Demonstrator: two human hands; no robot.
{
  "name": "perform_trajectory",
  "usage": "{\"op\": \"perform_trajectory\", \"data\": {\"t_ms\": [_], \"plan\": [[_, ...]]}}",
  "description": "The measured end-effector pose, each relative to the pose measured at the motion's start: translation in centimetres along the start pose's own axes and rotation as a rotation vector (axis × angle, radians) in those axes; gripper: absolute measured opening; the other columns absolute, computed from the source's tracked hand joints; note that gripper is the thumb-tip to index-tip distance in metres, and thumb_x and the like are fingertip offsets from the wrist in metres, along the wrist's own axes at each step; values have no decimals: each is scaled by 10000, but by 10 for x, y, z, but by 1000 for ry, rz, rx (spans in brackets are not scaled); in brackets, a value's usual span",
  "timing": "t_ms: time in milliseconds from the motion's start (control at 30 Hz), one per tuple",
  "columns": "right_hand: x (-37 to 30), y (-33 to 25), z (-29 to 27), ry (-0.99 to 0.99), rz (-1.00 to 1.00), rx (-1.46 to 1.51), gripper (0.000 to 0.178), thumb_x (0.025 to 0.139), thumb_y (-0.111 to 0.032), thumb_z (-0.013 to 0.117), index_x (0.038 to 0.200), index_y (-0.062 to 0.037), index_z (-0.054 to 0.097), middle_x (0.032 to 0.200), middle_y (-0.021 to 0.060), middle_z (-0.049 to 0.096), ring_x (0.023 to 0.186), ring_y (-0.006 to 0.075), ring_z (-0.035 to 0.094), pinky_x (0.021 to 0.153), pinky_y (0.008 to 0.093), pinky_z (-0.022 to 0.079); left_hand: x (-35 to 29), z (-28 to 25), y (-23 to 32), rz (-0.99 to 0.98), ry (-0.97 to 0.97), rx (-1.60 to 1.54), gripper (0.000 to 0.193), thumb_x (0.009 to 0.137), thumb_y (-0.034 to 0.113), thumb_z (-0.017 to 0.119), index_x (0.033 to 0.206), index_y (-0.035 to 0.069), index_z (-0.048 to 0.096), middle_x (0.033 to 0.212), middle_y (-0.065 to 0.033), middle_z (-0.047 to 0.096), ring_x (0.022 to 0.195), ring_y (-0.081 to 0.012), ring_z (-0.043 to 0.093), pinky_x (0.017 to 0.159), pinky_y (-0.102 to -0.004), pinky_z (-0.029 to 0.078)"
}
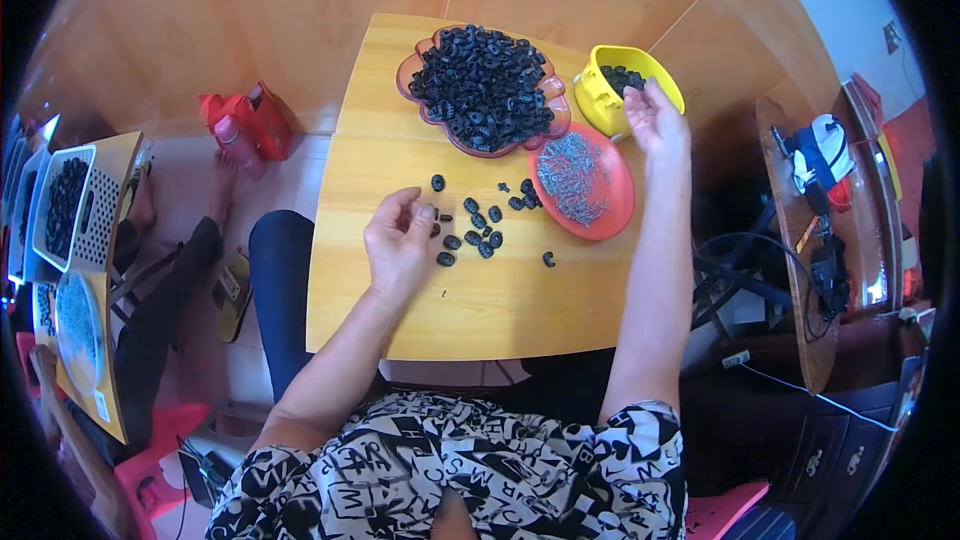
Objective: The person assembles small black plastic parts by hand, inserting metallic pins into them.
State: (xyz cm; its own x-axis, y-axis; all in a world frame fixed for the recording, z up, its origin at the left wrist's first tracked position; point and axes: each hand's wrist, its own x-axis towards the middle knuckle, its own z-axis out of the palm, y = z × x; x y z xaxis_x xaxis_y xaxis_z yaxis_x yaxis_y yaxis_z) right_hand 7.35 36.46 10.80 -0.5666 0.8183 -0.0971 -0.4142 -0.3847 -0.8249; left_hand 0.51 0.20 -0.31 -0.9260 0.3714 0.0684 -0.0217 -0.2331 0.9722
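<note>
My left hand point(398, 245) is over the middle of the table, its thumb and fingers drawn together; whatever they may hold is too small to make out. Beside its fingertips lie several small oval black plastic parts point(472, 238). My right hand point(657, 122) is at the near rim of a yellow bucket point(598, 100), palm turned up and fingers loosely apart, with nothing visible in it. Black parts point(622, 78) lie inside the bucket. Below it, a round red plate point(618, 210) carries many small silver screws point(570, 180).
A scalloped reddish bowl point(410, 80) heaped with black parts stands at the table's far side. One black piece point(548, 259) lies apart on the right. At left, another person's legs point(170, 290) are beside a side table with a white basket point(92, 210). A wooden stand point(815, 340) is at right.
</note>
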Motion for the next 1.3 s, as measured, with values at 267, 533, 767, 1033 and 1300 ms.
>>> {"op": "perform_trajectory", "data": {"t_ms": [267,533,767,1033,1300], "plan": [[-109,64,3,-172,-44,-597,93,844,-93,561,850,0,567,717,74,598,595,136,581,537,241,479,29,-35,-7,272,75,694,147,710,34,648,857,25,642,813,-119,612,785,-268,559,721,-358,449],[-184,118,-12,-238,-233,-1095,94,803,-52,593,843,29,619,664,65,602,566,95,540,511,240,409,20,-30,3,268,-148,867,127,679,41,656,804,19,656,808,-127,615,838,-281,562,767,-355,449],[-192,132,6,-445,-672,-1265,80,763,-8,610,838,21,602,727,127,590,630,230,565,579,315,438,15,-25,2,406,-253,976,130,611,51,666,740,40,652,715,-101,588,759,-281,544,712,-377,433],[-175,88,-9,-142,-647,-1373,87,774,-5,589,853,17,618,781,145,614,725,262,599,647,316,466,18,-28,-5,351,-273,808,156,672,-20,678,794,17,586,713,-66,575,676,-186,549,629,-294,445],[-138,87,-49,-179,-549,-1828,195,740,-107,649,928,-55,652,945,149,609,901,327,547,808,402,434,4,-12,3,-167,-436,20,126,764,-74,616,847,2,558,734,6,541,642,-64,516,575,-206,431]]}}
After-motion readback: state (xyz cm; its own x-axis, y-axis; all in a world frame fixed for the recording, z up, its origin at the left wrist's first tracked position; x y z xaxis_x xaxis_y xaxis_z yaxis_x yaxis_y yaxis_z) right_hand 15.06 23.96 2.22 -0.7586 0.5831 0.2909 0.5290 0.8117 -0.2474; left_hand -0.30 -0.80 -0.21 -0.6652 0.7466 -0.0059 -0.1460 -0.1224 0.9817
